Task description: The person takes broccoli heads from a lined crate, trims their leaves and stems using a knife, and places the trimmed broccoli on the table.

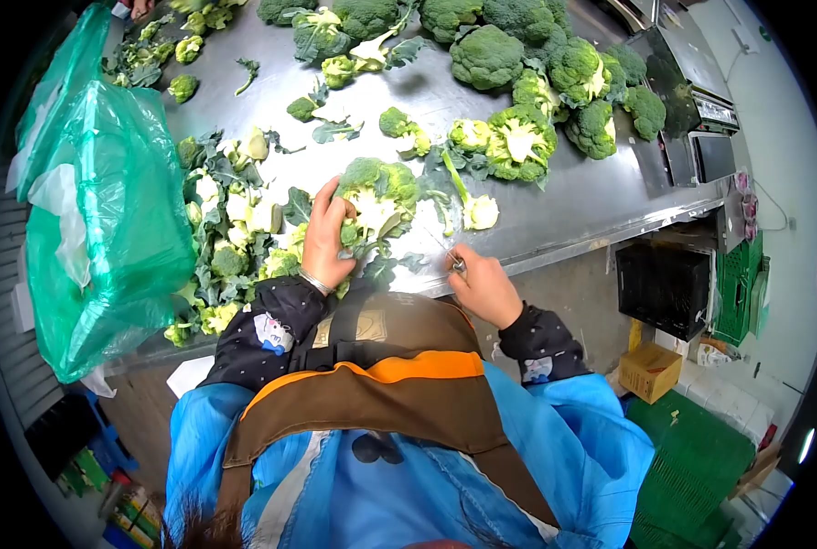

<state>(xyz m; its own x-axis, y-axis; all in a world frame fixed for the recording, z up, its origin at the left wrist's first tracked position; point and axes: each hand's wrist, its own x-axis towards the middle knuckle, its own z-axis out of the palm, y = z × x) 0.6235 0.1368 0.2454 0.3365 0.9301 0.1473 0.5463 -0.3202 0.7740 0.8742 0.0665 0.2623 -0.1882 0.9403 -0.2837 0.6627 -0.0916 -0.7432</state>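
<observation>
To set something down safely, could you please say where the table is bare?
The metal table is bare at right, between the broccoli heads and near edge; a smaller patch separates the lone leaf scrap from the broccoli trimmings. Crowded: beside the green plastic bag, where those trimmings lie heaped.

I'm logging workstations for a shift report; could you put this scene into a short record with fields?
Left hand: holding a broccoli head
Right hand: gripping what looks like a small knife
Surface: metal table
Left side: green plastic bag, beside loose broccoli trimmings
Far side: piled broccoli heads
Floor, right: black crate, cardboard box
</observation>
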